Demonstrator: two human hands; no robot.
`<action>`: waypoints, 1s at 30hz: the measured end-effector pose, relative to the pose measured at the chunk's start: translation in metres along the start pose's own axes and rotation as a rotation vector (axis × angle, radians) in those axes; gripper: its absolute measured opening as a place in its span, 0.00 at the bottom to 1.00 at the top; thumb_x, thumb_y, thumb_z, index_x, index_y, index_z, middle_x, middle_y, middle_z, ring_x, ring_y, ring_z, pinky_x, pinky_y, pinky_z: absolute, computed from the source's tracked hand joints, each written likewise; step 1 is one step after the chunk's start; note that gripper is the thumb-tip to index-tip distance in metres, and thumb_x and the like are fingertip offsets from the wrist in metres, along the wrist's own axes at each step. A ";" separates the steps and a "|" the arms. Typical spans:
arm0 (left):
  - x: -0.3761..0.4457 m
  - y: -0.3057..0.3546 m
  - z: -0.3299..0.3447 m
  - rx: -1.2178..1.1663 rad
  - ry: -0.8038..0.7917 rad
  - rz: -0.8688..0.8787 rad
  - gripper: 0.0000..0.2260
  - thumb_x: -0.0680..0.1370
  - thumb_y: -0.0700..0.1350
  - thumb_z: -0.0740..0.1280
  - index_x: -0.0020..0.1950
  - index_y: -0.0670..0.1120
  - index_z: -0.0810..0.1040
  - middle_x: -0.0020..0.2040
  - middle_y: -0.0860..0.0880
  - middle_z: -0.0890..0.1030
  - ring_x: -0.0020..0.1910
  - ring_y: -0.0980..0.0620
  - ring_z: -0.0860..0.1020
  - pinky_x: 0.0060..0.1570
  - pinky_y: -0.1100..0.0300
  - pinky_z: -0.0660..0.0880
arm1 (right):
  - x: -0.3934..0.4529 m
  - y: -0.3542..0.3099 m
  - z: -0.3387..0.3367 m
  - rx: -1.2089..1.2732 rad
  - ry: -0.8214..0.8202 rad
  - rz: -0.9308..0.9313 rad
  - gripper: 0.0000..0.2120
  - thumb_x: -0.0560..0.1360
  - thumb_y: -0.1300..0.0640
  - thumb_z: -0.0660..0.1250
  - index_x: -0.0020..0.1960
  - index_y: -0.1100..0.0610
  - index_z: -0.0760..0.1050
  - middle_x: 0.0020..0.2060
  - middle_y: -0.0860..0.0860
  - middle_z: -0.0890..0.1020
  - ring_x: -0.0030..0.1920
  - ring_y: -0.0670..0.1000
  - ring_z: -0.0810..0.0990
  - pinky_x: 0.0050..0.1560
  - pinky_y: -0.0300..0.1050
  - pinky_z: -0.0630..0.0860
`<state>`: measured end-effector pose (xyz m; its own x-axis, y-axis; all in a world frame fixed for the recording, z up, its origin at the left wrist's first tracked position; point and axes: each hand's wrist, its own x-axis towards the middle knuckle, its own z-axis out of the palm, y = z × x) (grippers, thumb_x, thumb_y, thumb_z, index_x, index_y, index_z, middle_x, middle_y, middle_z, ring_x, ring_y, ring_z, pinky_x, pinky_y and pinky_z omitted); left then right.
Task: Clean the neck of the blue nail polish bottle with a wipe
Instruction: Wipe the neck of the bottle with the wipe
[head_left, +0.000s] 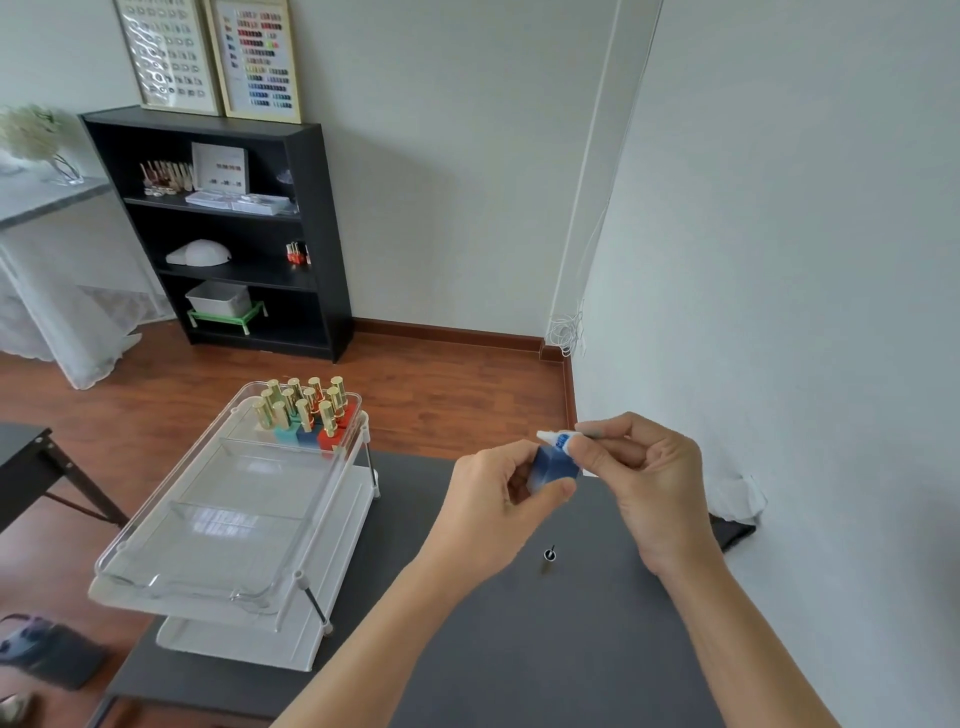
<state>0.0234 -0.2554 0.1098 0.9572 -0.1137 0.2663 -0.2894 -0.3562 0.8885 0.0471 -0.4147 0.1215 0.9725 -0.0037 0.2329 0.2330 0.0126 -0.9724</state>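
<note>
My left hand (498, 499) grips the blue nail polish bottle (551, 467) above the dark table, tilted with its neck toward the upper right. My right hand (634, 467) pinches a small white wipe (558, 439) with blue stains against the bottle's neck. The neck itself is hidden under the wipe and my fingers. The bottle's cap with its brush (549, 556) stands on the table (519, 649) below my hands.
A clear two-tier tray rack (228, 525) stands at the table's left, with several gold-capped polish bottles (306, 410) at its far end. A crumpled white tissue (740, 499) lies by the wall at right. A black bookshelf (218, 234) stands across the wooden floor.
</note>
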 end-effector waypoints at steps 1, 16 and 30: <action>-0.001 0.001 0.003 -0.002 0.029 0.001 0.05 0.74 0.48 0.71 0.42 0.47 0.80 0.34 0.44 0.77 0.31 0.50 0.70 0.34 0.55 0.70 | -0.003 0.001 0.002 0.080 0.042 0.038 0.06 0.64 0.55 0.76 0.40 0.53 0.84 0.36 0.52 0.88 0.39 0.49 0.87 0.44 0.35 0.80; 0.003 0.010 0.003 0.172 0.136 0.083 0.07 0.75 0.47 0.71 0.41 0.47 0.76 0.31 0.56 0.72 0.31 0.56 0.69 0.32 0.68 0.65 | -0.011 -0.015 0.002 0.110 -0.047 0.092 0.08 0.72 0.53 0.71 0.45 0.58 0.78 0.39 0.54 0.88 0.42 0.50 0.85 0.48 0.38 0.79; 0.003 0.016 -0.003 0.075 -0.065 0.048 0.13 0.75 0.50 0.70 0.41 0.40 0.77 0.32 0.44 0.71 0.30 0.56 0.64 0.31 0.63 0.64 | 0.008 -0.024 -0.013 0.011 -0.282 0.131 0.08 0.71 0.54 0.70 0.46 0.57 0.74 0.30 0.50 0.84 0.32 0.47 0.80 0.41 0.35 0.76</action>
<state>0.0220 -0.2591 0.1259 0.9404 -0.1917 0.2810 -0.3372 -0.4172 0.8439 0.0489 -0.4281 0.1461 0.9558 0.2761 0.1012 0.1037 0.0055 -0.9946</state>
